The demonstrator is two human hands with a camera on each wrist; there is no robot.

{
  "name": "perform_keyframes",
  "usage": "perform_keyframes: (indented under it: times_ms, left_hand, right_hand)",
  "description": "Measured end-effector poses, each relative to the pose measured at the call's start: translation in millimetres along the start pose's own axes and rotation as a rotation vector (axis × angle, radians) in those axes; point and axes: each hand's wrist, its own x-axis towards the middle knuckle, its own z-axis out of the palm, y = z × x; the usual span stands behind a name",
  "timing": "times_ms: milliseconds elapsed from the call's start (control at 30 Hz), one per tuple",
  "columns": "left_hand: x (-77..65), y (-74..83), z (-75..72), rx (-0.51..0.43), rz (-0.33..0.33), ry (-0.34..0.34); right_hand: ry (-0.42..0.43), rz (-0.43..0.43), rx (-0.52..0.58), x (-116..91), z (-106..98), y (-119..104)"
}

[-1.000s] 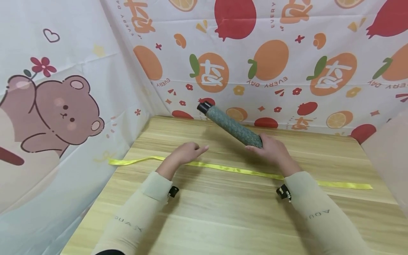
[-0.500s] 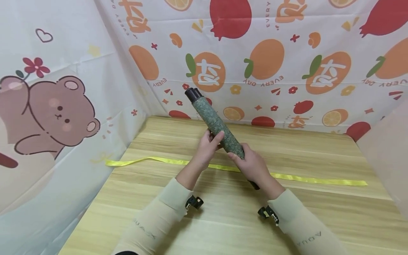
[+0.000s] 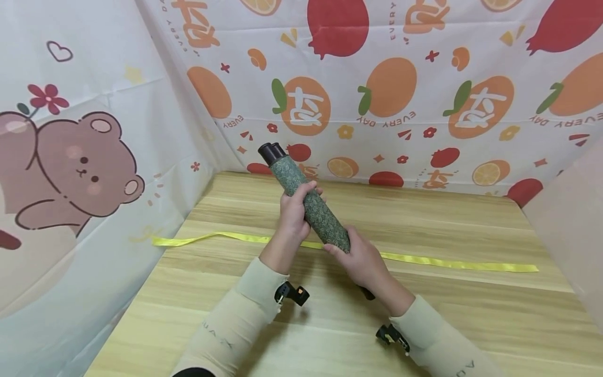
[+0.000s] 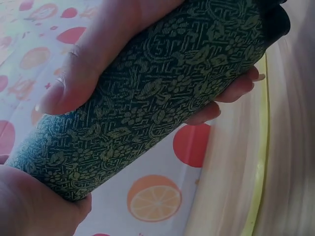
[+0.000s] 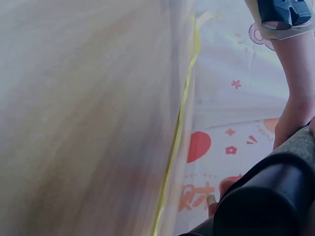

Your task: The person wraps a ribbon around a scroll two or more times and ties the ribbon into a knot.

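A rolled scroll [image 3: 326,222] with a green patterned brocade back is held aslant above the table, its upper end leaning to the left. Two black roller ends [image 3: 272,152] stick out at the top, and a dark tip shows below my right wrist. My left hand [image 3: 293,213] grips the scroll around its upper half, thumb across the front. Lower down, my right hand [image 3: 365,260] holds it near the bottom end. In the left wrist view, the woven pattern on the scroll [image 4: 147,98] shows close up between both hands. A black roller end [image 5: 261,211] fills the right wrist view's lower corner.
Beneath the scroll a yellow ribbon [image 3: 459,265] stretches across the wooden table [image 3: 330,345] from left to right. A fruit-print cloth [image 3: 424,31] hangs behind the table, and a bear-print cloth [image 3: 165,120] along the left side.
My left hand has come over from the left and taken hold of the scroll. The scroll has swung steeper and come closer to me and leftward, with my right hand still gripping it.
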Motion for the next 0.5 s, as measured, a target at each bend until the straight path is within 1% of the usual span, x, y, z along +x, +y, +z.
perform_keyframes:
  times_ms: [67, 167, 333, 400, 500]
  left_hand:
    - [-0.6, -0.9, -1.0, -0.009, -0.026, -0.001]
    - [-2.3, -4.4, -2.3, -0.016, -0.043, -0.009]
    - [-5.4, -12.1, -2.3, 0.071, -0.036, -0.013]
    - [-6.0, -14.1, -1.5, 0.096, -0.029, -0.018]
    - [-6.2, -15.3, -0.5, 0.097, -0.026, -0.023]
  right_hand:
    - [-0.023, 0.016, 0.023, -2, 0, 0]
    - [-0.057, 0.040, 0.060, -4, 1, 0]
    - [-0.106, 0.117, 0.166, -11, 5, 1]
    - [-0.117, 0.128, 0.186, -14, 6, 1]
    - [-0.129, 0.108, 0.181, -15, 5, 1]
